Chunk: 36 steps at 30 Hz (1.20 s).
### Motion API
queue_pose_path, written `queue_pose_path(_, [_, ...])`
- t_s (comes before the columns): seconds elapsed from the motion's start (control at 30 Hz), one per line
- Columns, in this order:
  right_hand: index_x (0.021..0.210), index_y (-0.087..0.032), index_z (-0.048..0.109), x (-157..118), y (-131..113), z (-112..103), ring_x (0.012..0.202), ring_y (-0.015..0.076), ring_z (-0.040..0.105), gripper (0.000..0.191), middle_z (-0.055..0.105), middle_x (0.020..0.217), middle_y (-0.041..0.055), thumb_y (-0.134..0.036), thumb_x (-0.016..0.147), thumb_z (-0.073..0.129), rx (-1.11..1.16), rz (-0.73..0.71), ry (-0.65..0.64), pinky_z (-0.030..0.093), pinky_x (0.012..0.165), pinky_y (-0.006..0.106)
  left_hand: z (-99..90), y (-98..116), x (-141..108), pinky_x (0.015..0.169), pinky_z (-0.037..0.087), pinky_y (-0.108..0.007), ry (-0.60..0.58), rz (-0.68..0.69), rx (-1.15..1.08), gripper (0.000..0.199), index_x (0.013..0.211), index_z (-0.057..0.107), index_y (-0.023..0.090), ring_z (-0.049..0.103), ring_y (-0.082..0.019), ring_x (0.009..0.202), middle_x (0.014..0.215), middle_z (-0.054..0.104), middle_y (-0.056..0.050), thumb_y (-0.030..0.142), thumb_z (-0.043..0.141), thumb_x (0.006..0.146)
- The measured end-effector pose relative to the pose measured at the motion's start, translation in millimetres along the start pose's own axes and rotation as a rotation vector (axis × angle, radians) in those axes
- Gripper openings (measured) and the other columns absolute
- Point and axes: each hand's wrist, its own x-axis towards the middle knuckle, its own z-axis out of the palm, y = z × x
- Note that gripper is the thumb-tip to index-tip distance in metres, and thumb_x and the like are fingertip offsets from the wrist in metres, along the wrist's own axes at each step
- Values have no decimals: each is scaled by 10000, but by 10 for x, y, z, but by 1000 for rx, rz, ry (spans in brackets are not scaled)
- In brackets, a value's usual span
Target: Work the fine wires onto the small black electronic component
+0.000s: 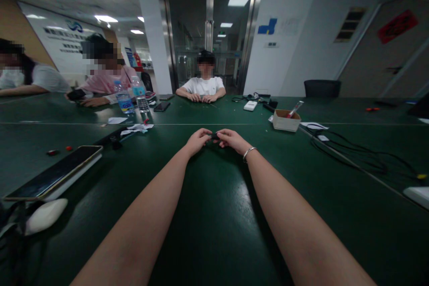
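Both of my arms reach out over the dark green table (pixel 208 214), and the hands meet near its middle. A small black object (pixel 215 136) is pinched between them, too small to identify. My left hand (pixel 198 141) has its fingertips closed on the object's left end. My right hand (pixel 232 140), with a silver bracelet at the wrist, grips the right end between thumb and fingers. Some of the lower fingers are hidden.
Left of my arms lie a large phone (pixel 60 172), a white mouse-like object (pixel 47 216) and paper scraps (pixel 137 129). Two bottles (pixel 124 98) stand farther back. At right are a small box (pixel 286 121) and black cables (pixel 355 152). Three people sit across the table.
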Motion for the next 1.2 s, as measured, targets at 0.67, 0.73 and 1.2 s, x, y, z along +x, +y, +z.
queue_pose_path(0.67, [910, -132, 587, -12, -28, 18, 478, 58, 580, 40, 694, 727, 49, -157, 879, 581, -10, 35, 28, 512, 485, 144, -6, -20, 22, 523, 383, -205, -9, -9, 7, 226, 954, 615, 143, 497, -100, 570, 636, 548, -1, 252, 479, 811])
queue_pose_path(0.73, [913, -131, 583, -12, -28, 22, 476, 59, 578, 39, 693, 723, 48, -154, 883, 574, -8, 33, 33, 510, 482, 145, -6, -23, 23, 525, 380, -204, -5, -14, 6, 225, 947, 617, 154, 502, -101, 586, 662, 552, -2, 274, 486, 809])
queue_pose_path(1.2, [912, -129, 583, -3, -23, 17, 479, 61, 577, 35, 683, 722, 41, -143, 882, 571, -14, 23, 35, 507, 480, 152, -12, -60, 37, 568, 383, -236, -27, 13, 44, 276, 1011, 608, 161, 526, -120, 619, 715, 606, -15, 320, 543, 796])
